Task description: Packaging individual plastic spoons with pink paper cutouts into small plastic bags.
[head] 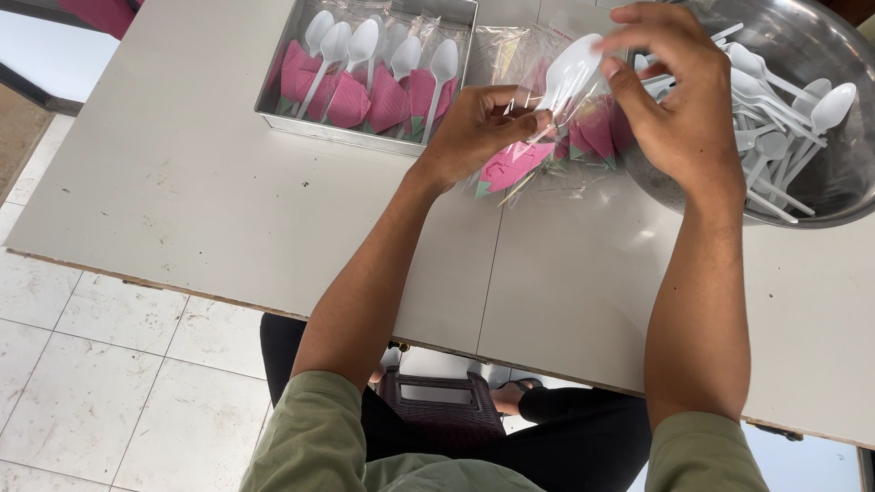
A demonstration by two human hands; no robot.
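My left hand (474, 132) grips a clear plastic sleeve (524, 155) with a folded pink napkin inside, holding it above the table. A white plastic spoon (570, 68) sticks bowl-up out of the sleeve's mouth. My right hand (674, 100) hovers at the spoon's bowl, fingertips pinching the top of the sleeve and spoon. More clear sleeves with pink napkins (597, 137) lie under my hands.
A square metal tray (365, 137) at the back left holds several packed spoon-and-napkin sleeves (383, 73). A big round metal bowl (820, 205) at the right holds several loose white spoons (784, 109). The grey table (228, 219) ends near me; tiled floor lies to the left.
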